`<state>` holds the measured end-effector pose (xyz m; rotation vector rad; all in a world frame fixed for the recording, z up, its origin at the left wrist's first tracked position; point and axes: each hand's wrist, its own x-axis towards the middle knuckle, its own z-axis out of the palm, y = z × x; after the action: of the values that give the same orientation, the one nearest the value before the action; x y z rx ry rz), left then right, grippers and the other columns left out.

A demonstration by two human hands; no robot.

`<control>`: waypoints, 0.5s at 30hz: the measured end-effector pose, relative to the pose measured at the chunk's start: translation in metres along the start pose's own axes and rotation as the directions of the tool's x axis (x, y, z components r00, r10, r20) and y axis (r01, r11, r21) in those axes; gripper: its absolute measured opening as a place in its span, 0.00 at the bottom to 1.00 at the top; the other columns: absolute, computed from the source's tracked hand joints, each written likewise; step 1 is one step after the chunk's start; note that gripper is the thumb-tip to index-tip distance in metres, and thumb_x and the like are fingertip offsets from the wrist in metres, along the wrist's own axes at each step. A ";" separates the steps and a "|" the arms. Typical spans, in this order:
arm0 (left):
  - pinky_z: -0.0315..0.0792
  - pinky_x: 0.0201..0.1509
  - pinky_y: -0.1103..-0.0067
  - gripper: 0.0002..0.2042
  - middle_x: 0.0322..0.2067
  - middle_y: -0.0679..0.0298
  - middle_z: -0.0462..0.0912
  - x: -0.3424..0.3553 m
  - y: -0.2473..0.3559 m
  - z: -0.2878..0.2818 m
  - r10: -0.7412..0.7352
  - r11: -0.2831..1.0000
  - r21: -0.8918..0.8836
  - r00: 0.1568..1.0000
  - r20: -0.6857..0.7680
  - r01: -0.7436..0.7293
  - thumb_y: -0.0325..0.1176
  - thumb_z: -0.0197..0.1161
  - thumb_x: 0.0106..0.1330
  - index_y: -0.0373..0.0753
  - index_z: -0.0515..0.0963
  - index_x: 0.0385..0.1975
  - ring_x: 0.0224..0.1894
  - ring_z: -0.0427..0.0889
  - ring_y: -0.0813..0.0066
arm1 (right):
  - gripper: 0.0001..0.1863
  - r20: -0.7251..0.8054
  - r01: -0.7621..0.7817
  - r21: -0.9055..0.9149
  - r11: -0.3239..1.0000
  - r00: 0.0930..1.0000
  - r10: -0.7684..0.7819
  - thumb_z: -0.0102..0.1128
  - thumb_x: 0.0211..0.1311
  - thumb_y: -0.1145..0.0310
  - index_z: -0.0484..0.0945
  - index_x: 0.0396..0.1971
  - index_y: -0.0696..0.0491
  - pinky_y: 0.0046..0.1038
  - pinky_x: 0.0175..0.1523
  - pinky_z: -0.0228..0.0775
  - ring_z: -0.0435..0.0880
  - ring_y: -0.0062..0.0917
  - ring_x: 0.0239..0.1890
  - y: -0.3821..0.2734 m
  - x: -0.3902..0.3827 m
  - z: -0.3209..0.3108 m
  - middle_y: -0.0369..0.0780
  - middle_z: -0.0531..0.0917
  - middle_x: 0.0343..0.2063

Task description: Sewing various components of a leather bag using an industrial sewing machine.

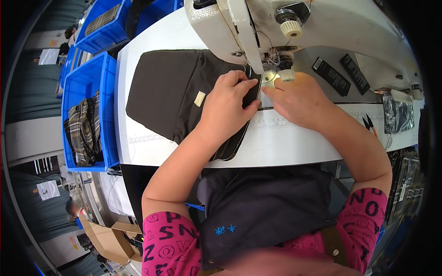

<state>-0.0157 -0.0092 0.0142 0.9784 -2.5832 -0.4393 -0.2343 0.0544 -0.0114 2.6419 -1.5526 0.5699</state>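
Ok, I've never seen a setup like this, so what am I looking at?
There's no robot here, just a person's bare hands. The single picture comes from a wide camera on their head, looking down, so straight edges bend near the rim. The big white thing is a sewing machine. On the white table lies a dark cloth with a small pale tag. The left hand rests on the cloth; the right hand is at its edge. I can't tell how firm either grip is. A blue bin of checked cloth stands left.
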 end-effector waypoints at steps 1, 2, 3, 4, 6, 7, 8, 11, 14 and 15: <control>0.80 0.53 0.70 0.22 0.51 0.60 0.81 0.000 0.000 -0.001 0.004 1.000 0.012 1.000 0.011 -0.004 0.34 0.75 0.57 0.39 0.85 0.53 0.54 0.81 0.60 | 0.11 0.023 -0.006 -0.012 1.000 1.000 0.007 0.70 0.57 0.66 0.86 0.41 0.48 0.34 0.40 0.76 0.85 0.29 0.34 0.000 0.000 0.000 0.33 0.82 0.28; 0.80 0.53 0.70 0.22 0.51 0.60 0.81 0.000 0.000 -0.001 0.005 1.000 0.013 1.000 0.009 -0.005 0.34 0.75 0.57 0.39 0.85 0.53 0.54 0.81 0.60 | 0.11 0.023 -0.006 -0.013 1.000 1.000 0.006 0.70 0.57 0.66 0.86 0.41 0.48 0.34 0.40 0.76 0.85 0.29 0.34 0.000 0.000 0.000 0.33 0.82 0.28; 0.80 0.53 0.69 0.21 0.51 0.60 0.80 -0.001 0.000 -0.001 -0.007 1.000 0.010 1.000 0.008 0.007 0.33 0.74 0.57 0.38 0.86 0.52 0.54 0.81 0.60 | 0.12 -0.003 0.004 0.010 1.000 1.000 -0.004 0.70 0.57 0.66 0.86 0.42 0.48 0.34 0.40 0.76 0.85 0.29 0.34 -0.001 0.000 0.000 0.34 0.81 0.28; 0.81 0.53 0.69 0.20 0.50 0.60 0.80 -0.002 0.001 -0.001 -0.018 1.000 0.007 1.000 0.008 0.018 0.32 0.73 0.57 0.38 0.86 0.52 0.54 0.81 0.60 | 0.13 -0.029 0.015 0.033 0.999 0.999 -0.014 0.70 0.57 0.67 0.86 0.43 0.48 0.34 0.41 0.76 0.85 0.29 0.35 -0.002 0.000 -0.001 0.34 0.81 0.29; 0.81 0.52 0.69 0.20 0.50 0.61 0.80 -0.003 0.002 -0.002 -0.010 1.000 -0.006 1.000 0.009 0.010 0.31 0.72 0.58 0.38 0.86 0.52 0.54 0.81 0.60 | 0.15 -0.001 0.024 0.051 0.998 1.000 -0.024 0.71 0.56 0.67 0.86 0.45 0.48 0.34 0.41 0.76 0.85 0.28 0.36 -0.003 0.000 -0.004 0.34 0.81 0.28; 0.81 0.52 0.69 0.20 0.49 0.61 0.80 -0.003 0.003 -0.003 -0.002 1.000 -0.019 1.000 0.012 0.002 0.31 0.72 0.58 0.38 0.86 0.52 0.54 0.81 0.60 | 0.16 0.026 0.033 0.069 0.997 0.999 -0.035 0.71 0.56 0.67 0.86 0.46 0.47 0.33 0.41 0.77 0.86 0.28 0.36 -0.003 0.000 -0.005 0.34 0.80 0.28; 0.81 0.52 0.69 0.20 0.49 0.61 0.80 -0.004 0.003 -0.003 -0.004 1.000 -0.021 1.000 0.011 0.004 0.31 0.72 0.58 0.38 0.86 0.52 0.54 0.81 0.60 | 0.16 0.028 0.034 0.070 0.997 0.999 -0.036 0.71 0.56 0.67 0.86 0.46 0.47 0.33 0.41 0.77 0.86 0.28 0.36 -0.004 0.000 -0.003 0.34 0.80 0.28; 0.82 0.50 0.69 0.21 0.48 0.61 0.79 -0.004 0.003 -0.003 0.014 1.000 -0.002 1.000 0.013 -0.014 0.30 0.71 0.56 0.37 0.85 0.52 0.53 0.81 0.60 | 0.25 0.033 0.035 0.063 0.997 0.999 -0.038 0.69 0.52 0.70 0.85 0.54 0.45 0.35 0.39 0.75 0.82 0.29 0.32 -0.010 -0.001 0.008 0.34 0.77 0.30; 0.82 0.47 0.69 0.22 0.45 0.62 0.80 -0.002 0.003 -0.002 0.068 0.993 0.095 0.998 -0.003 -0.068 0.27 0.70 0.54 0.38 0.86 0.52 0.50 0.80 0.62 | 0.24 -0.046 0.051 -0.014 0.999 0.998 -0.051 0.68 0.50 0.72 0.85 0.52 0.48 0.35 0.38 0.74 0.81 0.31 0.31 -0.016 -0.003 0.012 0.35 0.75 0.28; 0.82 0.46 0.69 0.22 0.43 0.63 0.81 -0.001 0.004 -0.002 0.068 0.985 0.154 0.997 0.039 -0.073 0.27 0.69 0.53 0.38 0.86 0.51 0.49 0.80 0.62 | 0.22 -0.042 0.049 -0.002 0.999 0.998 -0.049 0.67 0.50 0.73 0.85 0.50 0.49 0.35 0.37 0.74 0.80 0.31 0.30 -0.016 -0.002 0.012 0.35 0.75 0.28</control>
<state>-0.0165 -0.0058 0.0178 0.9333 -2.7061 -0.2401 -0.2177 0.0622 -0.0212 2.6413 -1.4723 0.6171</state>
